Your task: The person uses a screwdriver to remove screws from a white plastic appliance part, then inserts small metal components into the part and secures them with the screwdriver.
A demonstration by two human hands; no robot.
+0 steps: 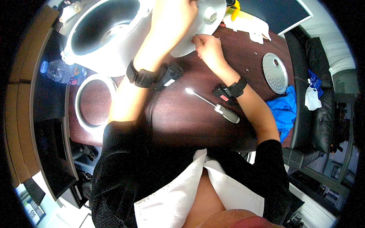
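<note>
A pale, shiny round lid [185,46] with a short round fitting near its middle stands at the top of the head view, beside a big white cooker body [125,60] with a dark inside. My left hand [175,17] reaches over the lid; its fingers curl closed near the picture's upper edge, and what they hold is hidden. At the lid's lower right edge, my right hand [210,48] pinches the rim between thumb and fingers. A screwdriver [227,113] with a grey handle lies on the table below my hands.
A white ring [77,99] lies on the brown table [182,129] at left, near a plastic bottle [66,72]. On the right are a perforated metal disc [274,74] and blue cloth [283,110]. A yellow-handled tool [235,9] and white paper [249,24] lie at the back right.
</note>
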